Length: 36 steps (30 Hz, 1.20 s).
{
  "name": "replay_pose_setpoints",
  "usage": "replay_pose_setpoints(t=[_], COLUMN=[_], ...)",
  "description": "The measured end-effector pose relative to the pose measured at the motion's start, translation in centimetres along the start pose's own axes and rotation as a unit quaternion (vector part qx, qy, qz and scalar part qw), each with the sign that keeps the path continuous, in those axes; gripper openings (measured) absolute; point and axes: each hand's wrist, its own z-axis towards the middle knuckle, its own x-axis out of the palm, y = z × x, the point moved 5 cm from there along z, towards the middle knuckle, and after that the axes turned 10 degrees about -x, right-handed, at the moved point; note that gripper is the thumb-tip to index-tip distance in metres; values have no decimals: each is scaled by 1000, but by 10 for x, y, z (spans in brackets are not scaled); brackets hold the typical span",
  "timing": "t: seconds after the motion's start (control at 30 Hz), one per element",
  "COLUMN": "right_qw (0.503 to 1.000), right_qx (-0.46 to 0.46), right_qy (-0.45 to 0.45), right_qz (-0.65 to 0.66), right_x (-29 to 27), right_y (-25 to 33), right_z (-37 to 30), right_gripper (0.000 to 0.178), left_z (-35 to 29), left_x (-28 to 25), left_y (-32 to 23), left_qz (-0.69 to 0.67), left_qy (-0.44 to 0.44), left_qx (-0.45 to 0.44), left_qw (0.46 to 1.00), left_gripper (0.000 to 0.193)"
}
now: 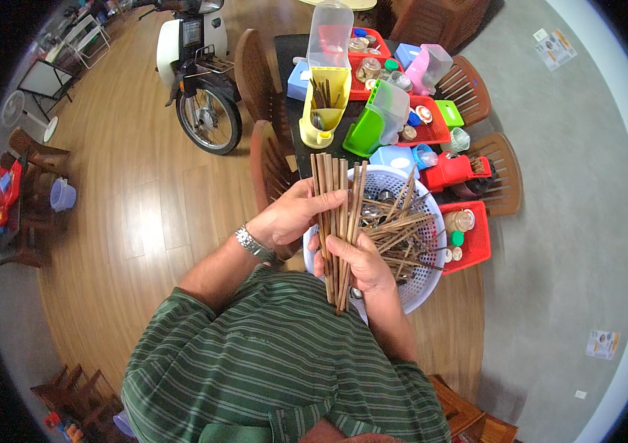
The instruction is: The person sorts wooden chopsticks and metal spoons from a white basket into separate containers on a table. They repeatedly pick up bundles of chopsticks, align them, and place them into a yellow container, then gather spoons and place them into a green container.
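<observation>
Holding a bunch of brown chopsticks (338, 220) nearly upright between both hands, in front of the left part of a pale, holed basket (430, 282). Gripped high from the left by the left hand (290, 213), with thumb laid across the front of the sticks. Gripped lower from the right by the right hand (364, 264), closed snugly, thumb over the front and fingers probably curled behind, though largely hidden there. Poking out above the left thumb and below the right hand. Seen in the basket, just right of both hands: a jumble of loose chopsticks (404, 230).
</observation>
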Motion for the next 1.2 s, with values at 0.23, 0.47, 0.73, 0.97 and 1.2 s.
replay_pose_setpoints(t=[0.23,0.47,0.73,0.97,1.2], right_qw=[1000,996,994,998,998], right_qx=[-24,-31,-27,-44,-36], right_qy=[1,-12,-25,-27,-52], right_qz=[11,81,102,-32,18], right_x=[8,10,8,11,12], right_y=[10,5,1,5,6], right_z=[-5,-9,-11,-9,-9], right_gripper=[40,46,45,46,48], left_z=[-11,-12,-12,-9,-12], left_x=[-5,0,9,6,1], left_y=[-5,-8,-11,-9,-8], left_qz=[-86,-73,-61,-31,-30], left_qy=[67,102,25,-12,15], left_qx=[2,2,-6,26,9], left_qw=[994,992,998,999,999], left_gripper=[28,27,32,38,35])
